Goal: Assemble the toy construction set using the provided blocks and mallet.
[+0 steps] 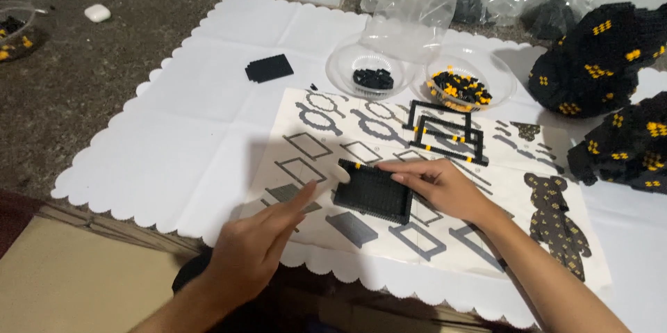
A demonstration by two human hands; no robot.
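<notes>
A black rectangular brick tray (pixel 372 192) with raised walls lies on a printed instruction sheet (pixel 306 121). My right hand (pixel 438 183) rests on its right side, fingers reaching along its far edge. My left hand (pixel 257 242) hovers to the tray's left, index finger stretched toward its left wall, holding nothing that I can see. Two black open frames with yellow studs (pixel 448 135) lie just beyond the tray.
Two clear bowls stand at the back: one with black bricks (pixel 373 77), one with black and yellow bricks (pixel 460 90). A flat black plate (pixel 269 67) lies on the white cloth (pixel 174 131). Large black-and-yellow built pieces (pixel 601 62) sit at right, clear plastic bags (pixel 410 6) behind.
</notes>
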